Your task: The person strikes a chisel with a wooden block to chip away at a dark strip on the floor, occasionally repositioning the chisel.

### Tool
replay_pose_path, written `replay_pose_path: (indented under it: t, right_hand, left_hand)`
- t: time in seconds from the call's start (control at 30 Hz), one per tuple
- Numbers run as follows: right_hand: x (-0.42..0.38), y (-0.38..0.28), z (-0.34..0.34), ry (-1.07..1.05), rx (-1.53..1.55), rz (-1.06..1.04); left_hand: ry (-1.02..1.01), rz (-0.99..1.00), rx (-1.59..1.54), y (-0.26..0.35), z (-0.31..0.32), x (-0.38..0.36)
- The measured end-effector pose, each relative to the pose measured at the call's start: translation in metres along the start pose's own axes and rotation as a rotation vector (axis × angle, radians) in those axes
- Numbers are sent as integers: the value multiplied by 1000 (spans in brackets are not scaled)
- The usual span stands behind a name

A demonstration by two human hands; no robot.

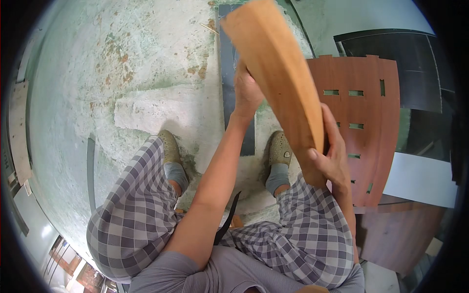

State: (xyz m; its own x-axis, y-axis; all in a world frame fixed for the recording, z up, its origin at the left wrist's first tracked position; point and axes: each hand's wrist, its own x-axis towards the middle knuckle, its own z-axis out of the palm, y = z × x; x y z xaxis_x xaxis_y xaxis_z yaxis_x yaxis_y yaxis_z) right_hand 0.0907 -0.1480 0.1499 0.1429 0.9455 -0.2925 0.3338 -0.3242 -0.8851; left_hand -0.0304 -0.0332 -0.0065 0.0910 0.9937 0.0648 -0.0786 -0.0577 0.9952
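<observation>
A curved, orange-brown wooden piece (283,73) is held up in front of me, tilted, with its upper end towards the top of the view. My left hand (247,90) grips its left edge near the upper part; most of those fingers are hidden behind the wood. Lower down, my right hand (333,156) wraps round the right edge, thumb on the near face. Beneath the left hand a long dark strip (228,73) lies on the floor. Right of the wood is a reddish-brown panel (361,107) with several rectangular slots.
Black panels (391,63), a white board (420,178) and a brown wooden board (400,234) lie at the right. A narrow grey strip (91,171) is on the stained concrete floor (146,63) at left. My shoes (171,146) stand on either side of the dark strip.
</observation>
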Motion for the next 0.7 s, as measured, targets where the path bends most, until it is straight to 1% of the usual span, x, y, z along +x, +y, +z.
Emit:
replay_pose_path:
  t: [0.07, 0.1, 0.13, 0.17, 0.2, 0.23, 0.27, 0.3, 0.37, 0.4, 0.47, 0.5, 0.53, 0.57, 0.6, 0.67, 0.7]
  right_hand:
    - [2, 3, 1, 20, -19, -24]
    - [4, 6, 1, 39, -40, -47]
    - [7, 9, 4, 21, -80, 59]
    - [7, 10, 4, 22, -81, 58]
    - [6, 12, 4, 13, -112, 106]
    - [6, 14, 4, 1, -144, 157]
    - [2, 16, 2, 24, -74, 130]
    - [-1, 12, 0, 23, -76, 135]
    - [-3, -2, -5, 98, 7, 15]
    - [-3, -2, -4, 98, 10, 14]
    - [3, 0, -3, 117, 44, -8]
    - [6, -1, -2, 127, 59, -20]
    - [7, -3, 0, 83, 19, 78]
    - [8, 11, 2, 58, -132, 147]
    - [6, 19, 5, 49, -123, 152]
    - [0, 25, 5, 36, -117, 161]
    - [-1, 21, 3, 25, -91, 193]
  left_hand:
    - [50, -28, -101, 9, 3, 4]
    - [51, -24, -101, 1, 2, 6]
    - [58, 210, 140, -10, 0, 9]
    - [63, 441, 381, -20, 0, 10]
    - [61, 442, 381, -16, 0, 11]
    - [54, 357, 271, -13, 0, 12]
    - [47, 267, 160, -10, 0, 11]
    - [46, 262, 158, -8, 2, 11]
    - [73, 78, 83, -2, 5, 13]
    - [72, 79, 85, -5, 6, 13]
    - [74, 54, -24, -8, 8, 15]
    - [74, 59, -24, 1, 8, 16]
    - [69, 30, 55, 10, 6, 15]
    - [63, -2, 135, 16, 5, 14]
    - [62, -3, 136, 16, 4, 15]
    - [104, 17, -74, 13, 4, 17]
    - [105, 12, -75, 13, 3, 16]
